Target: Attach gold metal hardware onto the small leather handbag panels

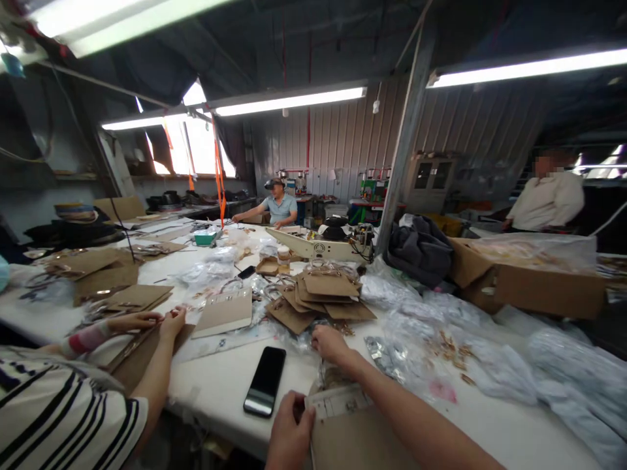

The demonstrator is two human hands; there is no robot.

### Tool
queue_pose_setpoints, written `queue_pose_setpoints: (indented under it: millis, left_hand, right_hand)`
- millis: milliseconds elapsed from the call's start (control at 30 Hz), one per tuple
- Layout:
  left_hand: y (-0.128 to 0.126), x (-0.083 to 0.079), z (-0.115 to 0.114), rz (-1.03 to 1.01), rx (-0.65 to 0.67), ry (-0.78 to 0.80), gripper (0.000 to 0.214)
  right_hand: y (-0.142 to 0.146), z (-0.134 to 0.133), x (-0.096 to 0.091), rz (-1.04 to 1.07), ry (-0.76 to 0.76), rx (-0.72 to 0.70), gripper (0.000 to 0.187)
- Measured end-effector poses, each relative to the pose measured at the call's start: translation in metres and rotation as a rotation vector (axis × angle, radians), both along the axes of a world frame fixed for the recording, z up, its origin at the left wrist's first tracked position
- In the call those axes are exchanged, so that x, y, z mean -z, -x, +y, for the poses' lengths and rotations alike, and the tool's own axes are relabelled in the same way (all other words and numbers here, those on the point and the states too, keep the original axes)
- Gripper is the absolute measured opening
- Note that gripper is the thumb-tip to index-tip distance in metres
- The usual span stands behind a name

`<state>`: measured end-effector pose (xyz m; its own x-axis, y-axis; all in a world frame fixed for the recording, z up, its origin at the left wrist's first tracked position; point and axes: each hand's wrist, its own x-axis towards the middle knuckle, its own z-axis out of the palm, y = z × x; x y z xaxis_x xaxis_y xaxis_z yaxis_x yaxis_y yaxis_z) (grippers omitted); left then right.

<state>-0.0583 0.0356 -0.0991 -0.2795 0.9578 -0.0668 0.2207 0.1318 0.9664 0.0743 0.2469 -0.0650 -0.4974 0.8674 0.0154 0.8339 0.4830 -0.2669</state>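
My left hand pinches the left edge of a brown flat panel at the table's front edge. A pale strip with small dark marks lies across the panel's top. Beyond it, my right hand is closed, its fingertips near loose hardware and clear plastic; what they hold is hidden. A stack of brown panels with metal fittings lies just past my right hand. A black phone rests to the left of the panel. Gold metal pieces sit on plastic bags to the right.
A person in a striped shirt works with a brown panel on my left. Behind the stack is a cream sewing machine. A cardboard box and plastic bags take up the right. Two more people stand or sit farther back.
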Motion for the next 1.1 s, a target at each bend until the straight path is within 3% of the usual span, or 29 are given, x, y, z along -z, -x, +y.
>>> queue_pose_setpoints:
  millis: [100,333,567,800,1100]
  left_hand:
    - [-0.015,0.014,-0.011,0.003,0.006,0.0,0.04]
    - [-0.01,0.003,-0.008,0.002,0.016,-0.003,0.034]
    - [-0.011,0.009,-0.01,0.011,0.02,-0.005,0.032]
    - [-0.01,0.01,-0.008,0.011,0.023,0.002,0.033]
    - [-0.01,0.012,-0.008,0.002,-0.002,0.007,0.033]
  right_hand:
    - [-0.006,0.004,0.002,0.033,0.033,0.024,0.019]
    - [-0.023,0.013,-0.007,0.173,0.01,0.056,0.024]
    - [-0.026,0.016,-0.015,0.118,-0.02,-0.067,0.037]
    - [-0.016,0.02,-0.018,-0.083,-0.04,-0.25,0.022]
    - [-0.007,0.017,-0.028,-0.142,-0.045,-0.284,0.011]
